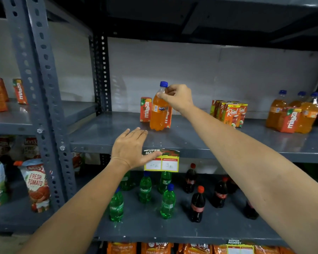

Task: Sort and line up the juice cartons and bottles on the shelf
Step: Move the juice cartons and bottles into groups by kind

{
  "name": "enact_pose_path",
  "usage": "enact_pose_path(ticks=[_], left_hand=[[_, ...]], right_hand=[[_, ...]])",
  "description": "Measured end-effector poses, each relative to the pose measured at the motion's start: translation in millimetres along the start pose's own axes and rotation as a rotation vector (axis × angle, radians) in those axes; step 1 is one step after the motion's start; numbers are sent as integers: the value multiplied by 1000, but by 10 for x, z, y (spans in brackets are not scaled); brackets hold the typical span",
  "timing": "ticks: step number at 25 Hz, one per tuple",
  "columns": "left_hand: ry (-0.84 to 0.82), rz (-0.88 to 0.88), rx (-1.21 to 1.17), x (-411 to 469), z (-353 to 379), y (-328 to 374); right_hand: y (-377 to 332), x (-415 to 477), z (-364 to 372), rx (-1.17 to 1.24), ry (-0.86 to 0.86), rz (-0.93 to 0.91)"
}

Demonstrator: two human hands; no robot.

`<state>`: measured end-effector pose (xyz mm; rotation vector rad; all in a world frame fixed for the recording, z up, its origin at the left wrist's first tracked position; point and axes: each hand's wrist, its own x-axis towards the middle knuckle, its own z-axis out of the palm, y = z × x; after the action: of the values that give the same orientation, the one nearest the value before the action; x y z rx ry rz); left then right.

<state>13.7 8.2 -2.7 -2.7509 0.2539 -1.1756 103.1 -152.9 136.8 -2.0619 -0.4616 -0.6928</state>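
Note:
An orange Fanta bottle (159, 110) with a blue cap stands on the grey middle shelf (182, 138). My right hand (176, 97) pinches its neck just below the cap. Behind the bottle stand two orange Maaza cartons (145, 109), one mostly hidden. My left hand (131, 148) hovers flat and open over the shelf's front edge, holding nothing. Further right sits a cluster of Real juice cartons (230, 112). At the far right, three orange bottles (277, 109) surround another Maaza carton (290, 120).
Slotted grey uprights (44, 85) divide this bay from the left one, which holds more Maaza cartons (19, 91). A price tag (162, 161) hangs from the shelf edge. Below stand green Sprite bottles (145, 187), dark cola bottles (197, 204) and tomato pouches (37, 184).

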Motion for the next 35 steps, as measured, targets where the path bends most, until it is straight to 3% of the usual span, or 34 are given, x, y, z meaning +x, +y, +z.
enact_pose_path(ticks=[6, 11, 20, 25, 35], left_hand=[[14, 5, -22, 120, -52, 340], [92, 98, -92, 445, -87, 1362], [79, 182, -147, 1048, -115, 3122], [-4, 169, -34, 1221, -67, 3246], [48, 143, -9, 1196, -13, 3257]], right_hand=[[427, -216, -988, -15, 36, 55], [1021, -306, -1891, -55, 97, 79], [1978, 6, -2998, -197, 168, 99], [2271, 234, -3138, -253, 228, 95], [2636, 282, -3325, -326, 181, -8]])
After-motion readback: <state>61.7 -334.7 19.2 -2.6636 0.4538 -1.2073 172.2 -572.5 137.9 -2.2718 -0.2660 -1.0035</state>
